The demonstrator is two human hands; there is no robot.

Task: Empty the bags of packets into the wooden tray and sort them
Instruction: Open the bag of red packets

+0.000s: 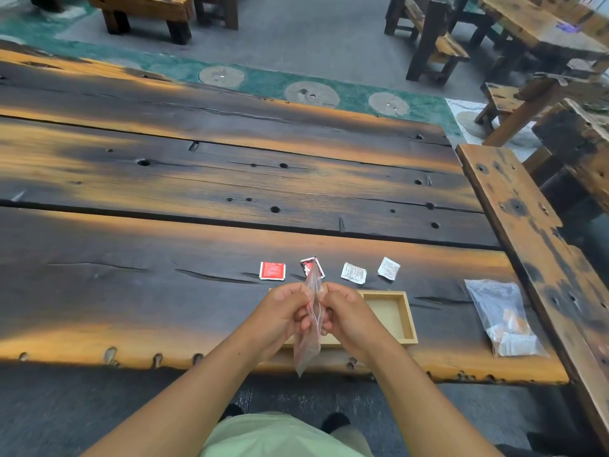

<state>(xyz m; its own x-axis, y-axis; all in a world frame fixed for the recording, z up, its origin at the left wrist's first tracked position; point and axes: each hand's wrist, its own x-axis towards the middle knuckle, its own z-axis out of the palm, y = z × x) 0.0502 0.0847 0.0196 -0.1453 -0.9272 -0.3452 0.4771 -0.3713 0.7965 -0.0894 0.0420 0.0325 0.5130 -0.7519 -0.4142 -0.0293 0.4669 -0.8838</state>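
Both hands hold a clear zip bag [311,338] edge-on above the near table edge. My left hand [283,316] pinches one side of its mouth and my right hand [346,316] pinches the other. The bag looks flat; I cannot tell what is inside. Behind the hands lies the shallow wooden tray [400,319], largely hidden by them. Beyond the tray, in a row on the table, lie a red packet [272,270], a red-and-black packet [309,266] and two white packets [353,273] [389,268]. A second clear bag [504,319] with orange and white packets lies to the right.
The dark, scorched plank table [197,179] stretches far to the left and back. A wooden bench [527,225] runs along its right end. More benches and tables stand on the floor behind.
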